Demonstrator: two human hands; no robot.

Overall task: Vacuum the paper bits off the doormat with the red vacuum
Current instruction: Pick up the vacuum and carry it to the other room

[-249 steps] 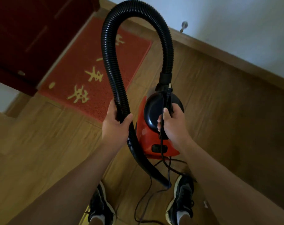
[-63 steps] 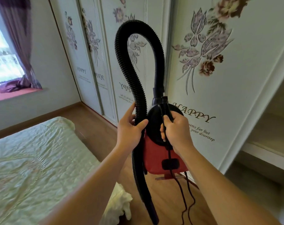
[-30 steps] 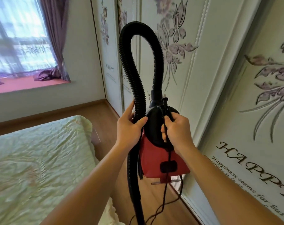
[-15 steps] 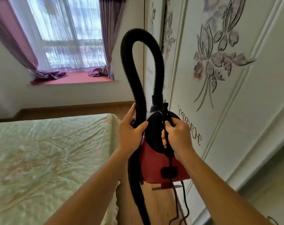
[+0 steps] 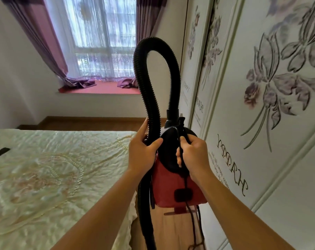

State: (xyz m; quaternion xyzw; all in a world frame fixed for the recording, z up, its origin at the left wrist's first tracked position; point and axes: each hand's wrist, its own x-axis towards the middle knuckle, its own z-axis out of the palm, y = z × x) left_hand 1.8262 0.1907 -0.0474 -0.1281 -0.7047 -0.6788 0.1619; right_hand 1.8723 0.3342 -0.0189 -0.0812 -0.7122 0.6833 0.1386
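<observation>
I carry the red vacuum (image 5: 173,186) in the air in front of me, its black top towards me. My right hand (image 5: 193,153) grips its black handle and cord. My left hand (image 5: 141,153) is wrapped around the black ribbed hose (image 5: 149,98), which loops up over the vacuum and hangs down past my left wrist to the floor level. The power cord (image 5: 194,224) dangles below the vacuum. Neither the doormat nor the paper bits are in view.
A bed with a pale cream cover (image 5: 50,177) fills the left. White wardrobe doors with flower prints (image 5: 261,123) stand close on the right. A narrow strip of wooden floor (image 5: 173,230) runs between them. A window with purple curtains (image 5: 102,42) is ahead.
I have left the doormat area and turned left through the bedroom; the window has come to the front. My grip on the hose and the handle is unchanged.
</observation>
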